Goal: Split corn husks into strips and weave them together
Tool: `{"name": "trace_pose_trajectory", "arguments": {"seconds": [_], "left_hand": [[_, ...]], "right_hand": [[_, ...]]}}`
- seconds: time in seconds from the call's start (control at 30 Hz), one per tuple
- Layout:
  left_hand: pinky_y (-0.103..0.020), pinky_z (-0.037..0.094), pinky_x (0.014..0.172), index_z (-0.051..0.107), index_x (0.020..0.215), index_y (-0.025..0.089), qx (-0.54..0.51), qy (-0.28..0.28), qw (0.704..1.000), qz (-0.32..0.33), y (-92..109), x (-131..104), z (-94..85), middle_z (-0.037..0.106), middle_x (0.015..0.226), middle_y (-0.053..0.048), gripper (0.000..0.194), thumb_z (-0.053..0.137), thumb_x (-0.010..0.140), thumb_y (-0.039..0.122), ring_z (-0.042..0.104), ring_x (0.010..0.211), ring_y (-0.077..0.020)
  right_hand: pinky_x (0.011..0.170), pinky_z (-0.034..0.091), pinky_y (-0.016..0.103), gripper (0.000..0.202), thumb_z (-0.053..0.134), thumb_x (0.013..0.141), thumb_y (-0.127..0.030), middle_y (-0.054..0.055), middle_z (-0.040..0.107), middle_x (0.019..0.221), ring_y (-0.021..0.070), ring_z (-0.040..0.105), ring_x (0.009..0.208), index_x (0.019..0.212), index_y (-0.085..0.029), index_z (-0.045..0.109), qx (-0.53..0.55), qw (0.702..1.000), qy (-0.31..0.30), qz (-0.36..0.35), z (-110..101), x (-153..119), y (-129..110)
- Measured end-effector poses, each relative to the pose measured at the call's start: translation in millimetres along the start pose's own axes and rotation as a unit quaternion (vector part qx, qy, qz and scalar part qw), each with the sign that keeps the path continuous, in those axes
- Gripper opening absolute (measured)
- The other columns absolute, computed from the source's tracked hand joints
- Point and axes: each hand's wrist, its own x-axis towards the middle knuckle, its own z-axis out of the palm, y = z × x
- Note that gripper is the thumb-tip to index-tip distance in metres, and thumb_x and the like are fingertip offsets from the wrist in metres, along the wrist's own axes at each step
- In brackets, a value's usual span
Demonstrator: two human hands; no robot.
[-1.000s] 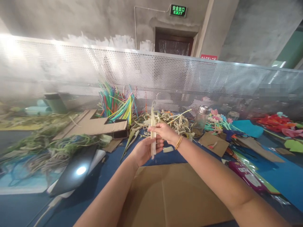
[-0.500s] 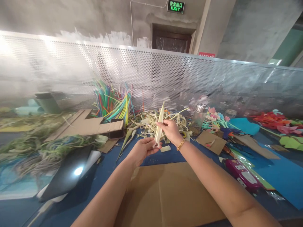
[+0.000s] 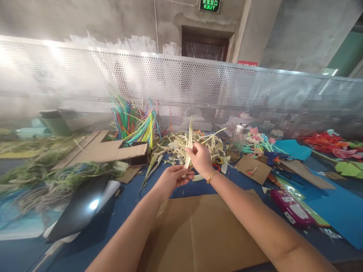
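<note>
A pale, cream-coloured husk strip point(image 3: 190, 138), probably corn husk, stands nearly upright between my hands, its pointed tip up. My left hand point(image 3: 173, 178) pinches its lower end. Higher up, my right hand point(image 3: 200, 156), with a gold bracelet at the wrist, grips the strip between thumb and fingers. Right behind them lies a tangled heap of similar pale husk strips point(image 3: 176, 145). Below my hands a brown cardboard sheet point(image 3: 204, 230) covers the near part of the blue tabletop point(image 3: 113, 211).
Colourful pipe cleaners point(image 3: 133, 122) stand at the back left, near a cut cardboard piece point(image 3: 99, 153). Greenish husk strips point(image 3: 82, 175) lie left. A glass bottle point(image 3: 239, 138), paper flowers point(image 3: 256, 136) and a magenta case point(image 3: 292, 207) are right. A perforated metal screen point(image 3: 184, 87) closes off the back.
My right hand has shifted slightly left and turned, and the strip's tip has moved left and up with it. My left hand stays at the lower end.
</note>
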Motion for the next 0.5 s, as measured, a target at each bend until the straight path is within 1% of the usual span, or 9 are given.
{"name": "trace_pose_trajectory", "arguments": {"seconds": [0.1,0.17,0.23,0.3,0.37,0.4,0.43,0.5], "left_hand": [[-0.017,0.054,0.058,0.071,0.087,0.01,0.002,0.006,1.0,-0.009,-2.7,1.2,-1.7,0.074,0.087,-0.015,0.01,0.063,0.083,0.015,0.069,0.07,-0.0135],[-0.016,0.054,0.057,0.071,0.086,0.01,-0.002,0.026,1.0,-0.007,-2.8,2.2,-2.1,0.073,0.084,-0.014,0.009,0.063,0.083,0.014,0.068,0.067,-0.0123],[-0.015,0.053,0.057,0.07,0.084,0.01,-0.01,0.053,0.999,0.005,-1.4,3.3,-2.5,0.073,0.08,-0.012,0.01,0.061,0.084,0.011,0.066,0.064,-0.0105],[-0.015,0.054,0.058,0.069,0.081,0.01,-0.022,0.081,0.996,0.024,0.9,4.1,-3.1,0.072,0.078,-0.01,0.012,0.058,0.085,0.008,0.065,0.063,-0.0091],[-0.015,0.054,0.059,0.067,0.078,0.01,-0.036,0.102,0.993,0.039,3.0,4.5,-3.6,0.071,0.076,-0.009,0.015,0.055,0.086,0.007,0.065,0.061,-0.0082],[-0.016,0.054,0.059,0.067,0.078,0.009,-0.042,0.11,0.992,0.043,3.6,4.5,-3.7,0.071,0.074,-0.008,0.015,0.055,0.086,0.006,0.064,0.06,-0.008],[-0.016,0.054,0.058,0.067,0.077,0.009,-0.047,0.115,0.991,0.047,3.9,4.5,-3.7,0.07,0.073,-0.008,0.014,0.056,0.086,0.006,0.064,0.058,-0.0079],[-0.016,0.054,0.058,0.067,0.078,0.008,-0.048,0.117,0.991,0.049,3.3,4.4,-3.1,0.07,0.072,-0.008,0.013,0.057,0.086,0.006,0.064,0.057,-0.008]], "right_hand": [[0.061,0.036,0.025,0.026,0.058,0.083,-0.043,0.0,0.058,0.065,0.0138,0.05,0.062,0.07,-0.02,0.055,0.054,0.998,-0.019,0.022,3.4,1.0,4.0],[0.06,0.037,0.024,0.028,0.059,0.082,-0.047,0.0,0.059,0.066,0.0132,0.051,0.061,0.074,-0.019,0.058,0.123,0.99,-0.048,0.046,5.9,1.2,6.0],[0.06,0.04,0.024,0.031,0.06,0.08,-0.05,0.0,0.06,0.068,0.0128,0.053,0.062,0.076,-0.019,0.061,0.219,0.967,-0.11,0.073,7.8,0.0,6.4],[0.063,0.043,0.024,0.032,0.063,0.077,-0.049,0.0,0.063,0.072,0.0127,0.056,0.065,0.078,-0.018,0.064,0.31,0.925,-0.2,0.091,9.3,-2.4,5.7],[0.068,0.045,0.025,0.03,0.069,0.073,-0.045,0.001,0.067,0.078,0.0134,0.059,0.071,0.083,-0.017,0.068,0.364,0.886,-0.27,0.099,11.1,-4.8,5.4],[0.07,0.045,0.026,0.029,0.071,0.071,-0.043,0.002,0.068,0.08,0.0138,0.059,0.073,0.085,-0.017,0.07,0.375,0.876,-0.286,0.102,12.2,-5.6,5.8],[0.071,0.046,0.026,0.03,0.072,0.069,-0.041,0.002,0.069,0.08,0.0141,0.06,0.073,0.085,-0.016,0.071,0.379,0.872,-0.291,0.106,13.5,-6.2,6.6],[0.07,0.046,0.027,0.029,0.073,0.068,-0.04,0.002,0.069,0.078,0.0143,0.059,0.071,0.083,-0.015,0.072,0.375,0.875,-0.283,0.119,16.5,-6.8,8.9]]}}
